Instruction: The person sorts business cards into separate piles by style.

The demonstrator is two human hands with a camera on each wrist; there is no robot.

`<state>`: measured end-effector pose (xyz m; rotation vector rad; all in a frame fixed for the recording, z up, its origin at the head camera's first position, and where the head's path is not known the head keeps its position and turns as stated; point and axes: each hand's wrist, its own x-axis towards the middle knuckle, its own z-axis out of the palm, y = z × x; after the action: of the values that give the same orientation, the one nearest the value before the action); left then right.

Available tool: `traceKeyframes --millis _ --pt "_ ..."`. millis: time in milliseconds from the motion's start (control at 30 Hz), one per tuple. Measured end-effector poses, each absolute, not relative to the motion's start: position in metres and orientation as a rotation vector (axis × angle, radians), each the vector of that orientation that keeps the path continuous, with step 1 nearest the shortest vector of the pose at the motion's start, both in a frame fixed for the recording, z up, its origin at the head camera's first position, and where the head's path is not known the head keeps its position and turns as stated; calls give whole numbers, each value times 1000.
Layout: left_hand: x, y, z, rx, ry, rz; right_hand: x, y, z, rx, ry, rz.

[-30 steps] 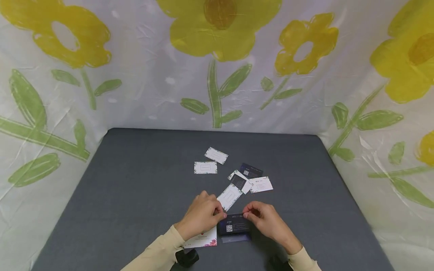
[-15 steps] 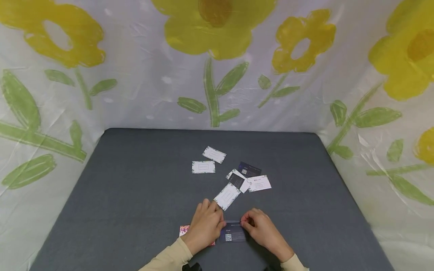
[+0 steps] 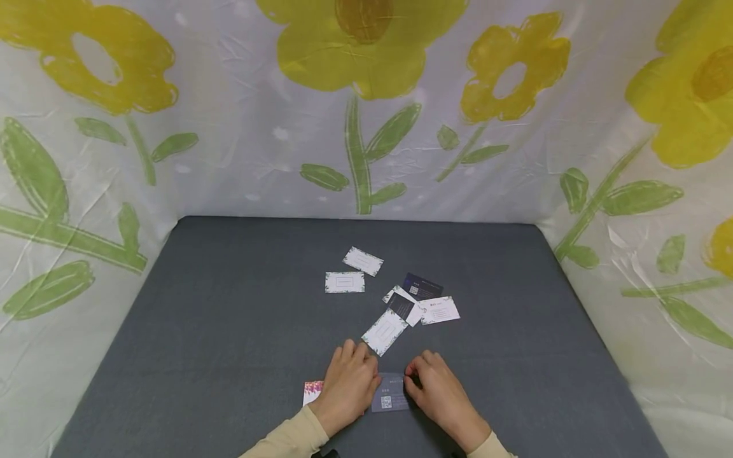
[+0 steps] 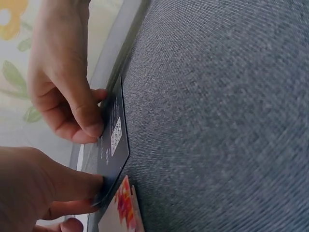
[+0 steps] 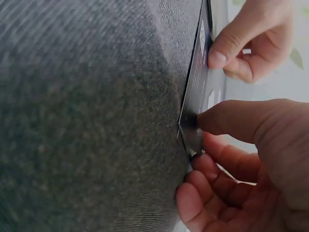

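A dark business card (image 3: 390,395) with a QR code lies low over the near middle of the table, one hand at each end of it. My left hand (image 3: 349,385) pinches its left end; in the left wrist view the thumb presses on the card's face (image 4: 115,140). At the opposite end my right hand (image 3: 441,394) grips it between thumb and curled fingers, as the right wrist view also shows. Beneath my left hand, mostly hidden, sits a white card stack with a pink floral edge (image 3: 312,389); its corner appears beside the dark card in the left wrist view.
Beyond my hands a white leaf-bordered card (image 3: 385,332) reaches toward an overlapping group with a dark card (image 3: 422,286) and a white card (image 3: 440,310). Farther back lie two more leaf-bordered cards, one flat (image 3: 345,282), one angled (image 3: 363,261). Flower-printed curtains surround the grey table (image 3: 240,305).
Both hands have brought the dark card down and nearer to me, over another dark card seen below it earlier. My left hand now covers more of the pink-edged stack.
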<state>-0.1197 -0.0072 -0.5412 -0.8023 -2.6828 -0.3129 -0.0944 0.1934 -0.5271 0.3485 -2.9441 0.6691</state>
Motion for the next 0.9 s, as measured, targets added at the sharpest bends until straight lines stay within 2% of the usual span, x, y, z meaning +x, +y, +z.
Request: traceKeyframes --millis 400,500,700,900 --pt "-123 -3 -534 -796 -2629 -216 -106 186 -516 624 -2858 378" --pt "-123 -2 -533 -800 -2617 -205 -114 187 -509 703 -2941 442" --pt "-137 0 -526 -739 -2605 -299 -163 201 -497 695 -3000 717" --pt "-172 14 -525 -602 -2657 -235 -212 208 -499 863 -3028 379"
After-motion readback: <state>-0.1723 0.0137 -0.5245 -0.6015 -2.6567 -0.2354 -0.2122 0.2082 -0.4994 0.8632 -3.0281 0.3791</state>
